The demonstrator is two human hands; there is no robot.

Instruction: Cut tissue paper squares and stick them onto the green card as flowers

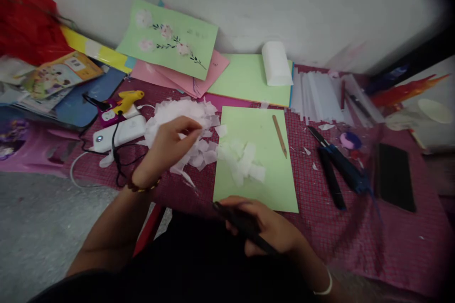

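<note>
My left hand (pixel 174 144) is over a heap of white paper pieces (pixel 179 111), its fingers curled and brought together. What they hold, if anything, is too small or blurred to make out. At the front edge of the table, my right hand (pixel 270 225) is closed around a long black tool (pixel 245 228), whose tip points left; its kind is unclear. Between and beyond the hands lies a light green sheet (pixel 273 189), with several white paper pieces (pixel 245 163) clustered on its left half. A brown pencil-like stick (pixel 279 136) rests on its upper right.
On the left are a yellow glue gun (pixel 130 101), a white power bank (pixel 121 133) with cables, and a booklet (pixel 62 73). A flower card (pixel 170 38) leans at the back. Clear strips (pixel 318 97), dark blue-handled tools (pixel 337 165) and a phone (pixel 395 176) are on the right.
</note>
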